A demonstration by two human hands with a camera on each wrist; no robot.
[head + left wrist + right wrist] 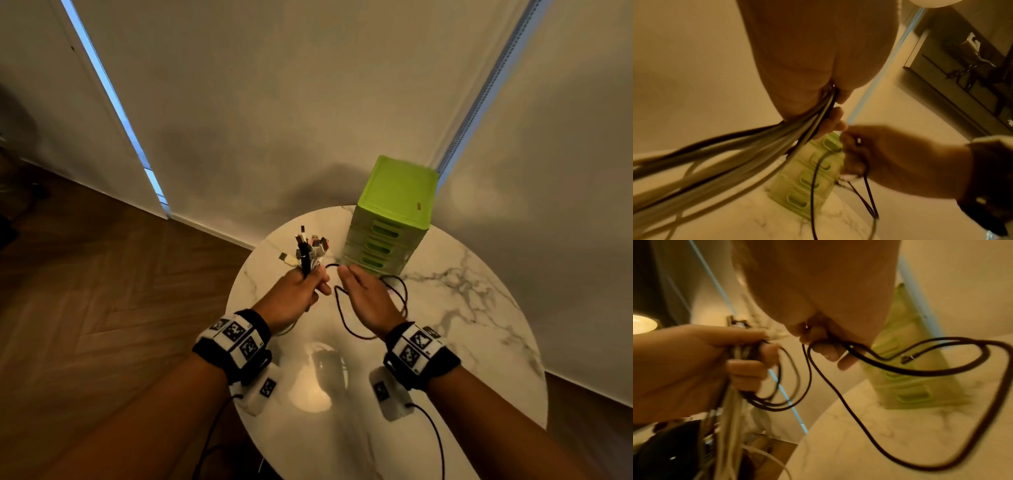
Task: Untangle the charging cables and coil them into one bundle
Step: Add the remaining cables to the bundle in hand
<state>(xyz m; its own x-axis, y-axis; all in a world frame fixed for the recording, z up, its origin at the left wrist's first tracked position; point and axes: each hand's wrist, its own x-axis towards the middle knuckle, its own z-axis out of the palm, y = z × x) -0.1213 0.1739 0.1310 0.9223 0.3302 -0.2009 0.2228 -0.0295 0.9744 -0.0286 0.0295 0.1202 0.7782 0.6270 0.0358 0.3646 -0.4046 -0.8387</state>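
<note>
My left hand grips a bundle of charging cables upright above the round marble table, the plug ends fanned out above the fist. Grey and black strands of this bundle trail down out of the palm. Just to its right, my right hand holds a thin black cable, whose loops hang below and beside that hand. In the right wrist view the fingers curl round the black cable, which runs across to the left hand. One small plug end dangles free.
A green plastic mini drawer unit stands at the table's far side, right behind both hands. A wall and curtain lie close behind the table. Wooden floor is to the left. Sensor leads run from both wristbands.
</note>
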